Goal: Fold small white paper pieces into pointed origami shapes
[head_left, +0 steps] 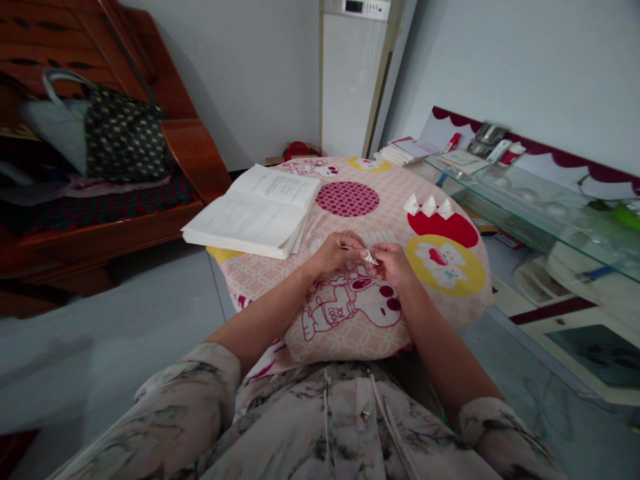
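A small folded white paper piece (pixel 370 257) is pinched between my two hands above the round table. My left hand (pixel 339 252) grips its left side with the fingers pressed together. From the other side my right hand (pixel 393 262) holds it with thumb and fingers closed. The fingers hide part of the paper, so its full shape cannot be made out. Three folded white paper shapes (pixel 429 207) with pointed tops stand in a row on the tablecloth, beyond my right hand. To the left of my hands lies an open, thick book (pixel 253 207) with printed pages.
A patterned cloth (pixel 350 200) covers the round table. A glass shelf (pixel 540 207) with several items borders it on the right, with a stack of booklets (pixel 400 151) at the back. A wooden bench (pixel 190 160) carrying a dark patterned bag (pixel 123 137) stands at left.
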`<state>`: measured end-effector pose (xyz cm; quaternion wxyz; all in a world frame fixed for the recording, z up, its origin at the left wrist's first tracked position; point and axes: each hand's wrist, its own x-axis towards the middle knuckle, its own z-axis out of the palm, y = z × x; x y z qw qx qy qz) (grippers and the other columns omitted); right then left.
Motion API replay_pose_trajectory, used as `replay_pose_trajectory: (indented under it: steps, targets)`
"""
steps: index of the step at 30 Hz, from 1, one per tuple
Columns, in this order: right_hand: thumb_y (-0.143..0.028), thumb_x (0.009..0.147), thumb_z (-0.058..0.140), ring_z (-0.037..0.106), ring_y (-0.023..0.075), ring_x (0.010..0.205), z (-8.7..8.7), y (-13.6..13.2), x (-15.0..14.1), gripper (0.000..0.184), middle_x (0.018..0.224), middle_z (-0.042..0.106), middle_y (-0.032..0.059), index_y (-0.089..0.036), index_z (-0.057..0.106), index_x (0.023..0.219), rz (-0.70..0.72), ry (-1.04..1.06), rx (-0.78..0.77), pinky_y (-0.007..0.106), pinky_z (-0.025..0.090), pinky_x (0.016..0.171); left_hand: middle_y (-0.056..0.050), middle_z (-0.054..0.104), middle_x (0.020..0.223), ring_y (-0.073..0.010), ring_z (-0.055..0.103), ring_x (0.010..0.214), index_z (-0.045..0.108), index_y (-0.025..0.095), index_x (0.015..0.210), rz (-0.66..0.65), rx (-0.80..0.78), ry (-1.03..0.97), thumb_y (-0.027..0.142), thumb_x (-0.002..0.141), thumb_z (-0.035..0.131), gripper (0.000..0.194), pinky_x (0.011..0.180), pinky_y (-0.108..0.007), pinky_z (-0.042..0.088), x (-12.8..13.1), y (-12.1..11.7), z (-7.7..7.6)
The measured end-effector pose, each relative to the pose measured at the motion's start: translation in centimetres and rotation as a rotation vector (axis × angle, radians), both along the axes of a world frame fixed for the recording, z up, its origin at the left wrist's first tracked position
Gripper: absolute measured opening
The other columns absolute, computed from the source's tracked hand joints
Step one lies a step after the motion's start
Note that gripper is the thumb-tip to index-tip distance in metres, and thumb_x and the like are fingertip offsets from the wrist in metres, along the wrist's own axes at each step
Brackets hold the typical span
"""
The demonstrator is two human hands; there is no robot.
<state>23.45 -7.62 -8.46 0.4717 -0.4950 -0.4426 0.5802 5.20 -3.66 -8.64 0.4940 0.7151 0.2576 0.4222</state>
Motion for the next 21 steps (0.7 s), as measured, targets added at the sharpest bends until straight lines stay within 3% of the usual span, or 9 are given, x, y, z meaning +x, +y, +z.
replay_pose_trajectory:
  steps: [4, 7, 13, 17, 21]
  targets:
    - [-0.041, 0.064, 0.079, 0.047, 0.0083, 0.033, -0.41, 0.06, -0.08, 0.028, 0.046, 0.058, -0.0017, -0.018, 0.062, 0.064, 0.004, -0.059, 0.086, 0.017, 0.028, 0.028, -0.009, 0.073, 0.075, -0.0147, 0.063, 0.067, 0.078, 0.011, 0.076, -0.047, -0.241, -0.018, 0.044, 0.071, 0.084, 0.035, 0.066, -0.026, 0.049, 0.13, -0.05, -0.26]
    - [-0.044, 0.069, 0.077, 0.048, 0.0085, 0.034, -0.53, 0.08, -0.16, 0.030, 0.047, 0.059, -0.0009, -0.018, 0.063, 0.065, 0.027, -0.099, 0.133, 0.017, 0.029, 0.029, -0.006, 0.070, 0.064, -0.0116, 0.059, 0.058, 0.075, 0.009, 0.071, 0.014, -0.328, -0.033, 0.039, 0.066, 0.087, 0.033, 0.058, -0.023, 0.045, 0.20, -0.18, -0.28]
    - [-0.053, 0.067, 0.078, 0.056, 0.0123, 0.040, -0.39, 0.23, -0.32, 0.037, 0.054, 0.064, -0.0001, -0.019, 0.063, 0.072, -0.041, -0.029, 0.192, 0.021, 0.041, 0.034, -0.003, 0.068, 0.060, -0.0101, 0.059, 0.053, 0.071, 0.011, 0.065, 0.137, -0.387, -0.119, 0.033, 0.063, 0.085, 0.026, 0.054, -0.022, 0.047, 0.49, -0.08, -0.04]
    - [-0.049, 0.068, 0.080, 0.066, 0.0168, 0.053, -0.21, 0.27, -0.26, 0.034, 0.064, 0.070, 0.0017, -0.020, 0.068, 0.078, -0.076, 0.011, 0.264, 0.025, 0.051, 0.045, -0.001, 0.066, 0.058, -0.0098, 0.059, 0.051, 0.068, 0.013, 0.061, 0.241, -0.390, -0.183, 0.031, 0.062, 0.084, 0.024, 0.055, -0.023, 0.050, 0.54, 0.12, 0.00]
    - [-0.042, 0.066, 0.083, 0.065, 0.0160, 0.055, -0.58, 0.43, -0.18, 0.028, 0.065, 0.071, 0.0021, -0.019, 0.070, 0.075, -0.055, -0.048, 0.294, 0.026, 0.053, 0.051, -0.001, 0.066, 0.059, -0.0104, 0.060, 0.052, 0.068, 0.013, 0.062, 0.306, -0.368, -0.201, 0.030, 0.064, 0.082, 0.022, 0.056, -0.023, 0.051, 0.62, 0.13, -0.09]
